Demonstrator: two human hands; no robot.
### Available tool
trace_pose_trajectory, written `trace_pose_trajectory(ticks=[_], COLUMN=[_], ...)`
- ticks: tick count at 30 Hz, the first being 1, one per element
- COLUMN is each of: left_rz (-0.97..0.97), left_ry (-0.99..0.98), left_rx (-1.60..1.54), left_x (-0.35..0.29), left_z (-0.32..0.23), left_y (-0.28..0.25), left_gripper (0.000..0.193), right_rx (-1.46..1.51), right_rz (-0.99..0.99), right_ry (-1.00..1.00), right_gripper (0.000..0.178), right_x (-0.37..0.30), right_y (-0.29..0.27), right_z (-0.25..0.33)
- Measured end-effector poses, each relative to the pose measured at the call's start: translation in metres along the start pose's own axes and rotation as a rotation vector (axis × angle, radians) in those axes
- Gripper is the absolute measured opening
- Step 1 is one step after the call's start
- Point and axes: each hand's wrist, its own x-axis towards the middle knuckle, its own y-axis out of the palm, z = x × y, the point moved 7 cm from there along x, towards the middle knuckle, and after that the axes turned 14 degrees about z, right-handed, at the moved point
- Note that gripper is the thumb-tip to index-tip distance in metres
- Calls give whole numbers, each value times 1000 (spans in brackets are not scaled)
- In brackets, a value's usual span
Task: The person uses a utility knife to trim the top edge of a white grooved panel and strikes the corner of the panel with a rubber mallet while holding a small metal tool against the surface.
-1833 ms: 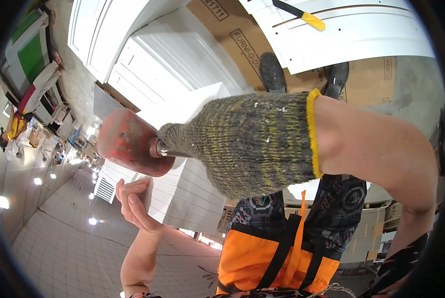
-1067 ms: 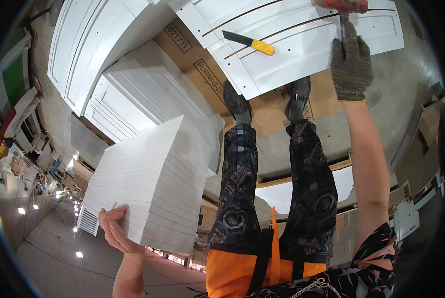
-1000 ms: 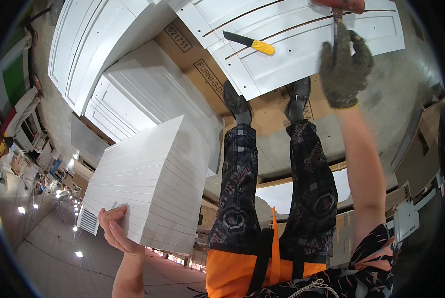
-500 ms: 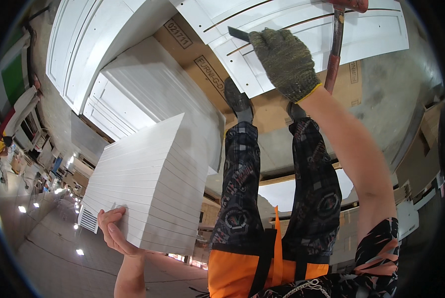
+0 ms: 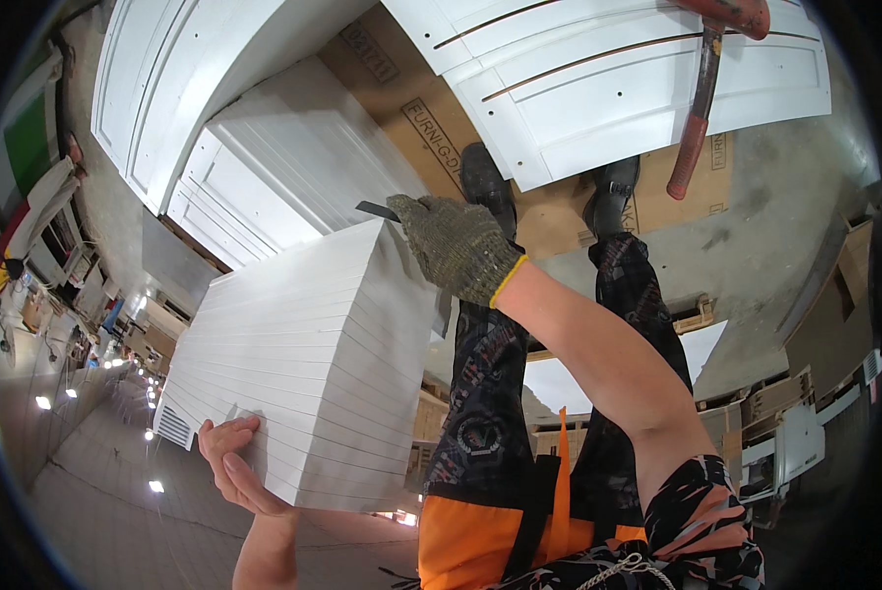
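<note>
A tall stack of white grooved boards (image 5: 264, 334) stands at left of centre, its flat faces lined by the seams between boards. Bare, my left hand (image 5: 242, 470) grips the stack's lower left edge, fingers curled against its side. My right hand (image 5: 465, 251), in a dark knitted glove with a yellow cuff, is closed at the stack's upper right corner. A thin, flat dark strip (image 5: 376, 209) sticks out from its fingers just above that corner; its exact kind is unclear. Whether the glove touches the boards cannot be made out.
White panels with slots and holes (image 5: 578, 88) lie on brown cardboard (image 5: 421, 123) ahead. A red-headed mallet with a red grip (image 5: 695, 147) rests on them. More white panels (image 5: 180, 88) stand at the far left. My shoes (image 5: 488, 187) are beside the cardboard's near edge.
My right hand has swung left and nearer, from over the slotted panels to the stack's upper corner, bringing the dark strip along. My left hand stays on the stack; the view has shifted slightly.
</note>
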Motion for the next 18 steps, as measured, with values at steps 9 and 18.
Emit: trace_pose_trajectory(ticks=[9,18], left_rz=[12,77], left_ry=[-43,-53], left_rx=[7,-4], left_x=[-2,-7], left_z=[5,5], left_y=[-1,1], left_gripper=[33,34], right_rx=[-34,-2], right_rz=[214,-33], right_ry=[44,-350], right_gripper=[25,33], right_x=[18,-40], right_y=[11,14], right_z=[-9,76])
